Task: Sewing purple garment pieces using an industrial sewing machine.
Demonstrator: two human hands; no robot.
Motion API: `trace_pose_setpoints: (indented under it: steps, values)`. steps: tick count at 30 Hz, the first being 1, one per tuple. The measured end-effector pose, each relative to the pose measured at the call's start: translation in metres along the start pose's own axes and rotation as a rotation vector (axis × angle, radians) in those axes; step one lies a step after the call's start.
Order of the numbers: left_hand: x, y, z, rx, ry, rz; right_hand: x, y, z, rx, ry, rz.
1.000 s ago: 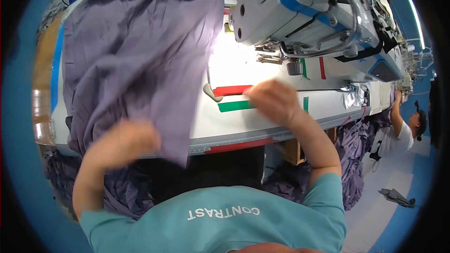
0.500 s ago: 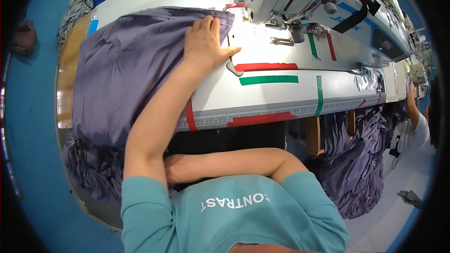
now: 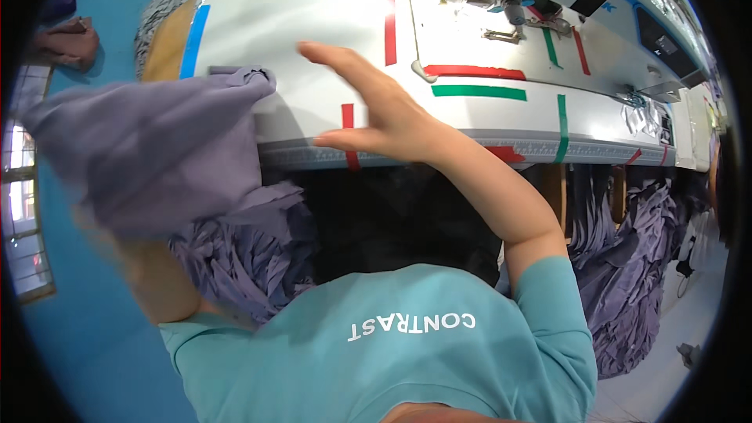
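A piece of purple cloth (image 3: 164, 149) is bunched and lifted at the left, partly smeared by motion, beyond the table's left front corner. My left forearm (image 3: 153, 270) reaches up beneath it; the cloth hides my left hand, so its fingers do not show. Above the white sewing table (image 3: 313, 8), near its front edge, my right hand (image 3: 384, 113) is open, thumb and fingers spread, with nothing in it. Its fingertips point left toward the cloth and are apart from it.
A white and blue sewing machine (image 3: 603, 8) stands at the far right of the table. Red, green and blue tape strips mark the tabletop. A crumpled purple cloth heap (image 3: 243, 258) lies below the table's left front, and more purple cloth (image 3: 627, 282) hangs at the right.
The purple cloth has come off the tabletop and moved left, bunched up, with my left arm. My right hand has emerged over the table. The view has shifted left.
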State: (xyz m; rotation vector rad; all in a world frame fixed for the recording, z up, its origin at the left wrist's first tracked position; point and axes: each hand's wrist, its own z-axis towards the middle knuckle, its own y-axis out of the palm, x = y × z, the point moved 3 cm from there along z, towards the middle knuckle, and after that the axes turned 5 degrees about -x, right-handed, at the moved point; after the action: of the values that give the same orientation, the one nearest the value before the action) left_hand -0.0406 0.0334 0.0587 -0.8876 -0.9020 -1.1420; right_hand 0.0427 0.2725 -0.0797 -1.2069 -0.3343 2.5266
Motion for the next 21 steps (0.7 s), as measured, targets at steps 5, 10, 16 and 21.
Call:
trace_pose_setpoints:
  steps: [5,10,16,21]
  values:
    - [0.069,0.024,-0.032,-0.004,-0.200,0.387,0.015,0.063,0.020,-0.091,-0.057,-0.070]
    - [0.082,0.013,-0.038,0.249,-0.194,0.567,0.019,0.070,-0.021,-0.242,0.144,0.154]
    - [0.074,-0.120,-0.058,0.699,-0.013,0.580,-0.104,-0.087,-0.075,-0.116,0.148,-0.028]
    - [-0.001,-0.261,0.002,0.895,0.018,0.642,-0.136,-0.153,-0.073,0.280,0.236,-0.241]
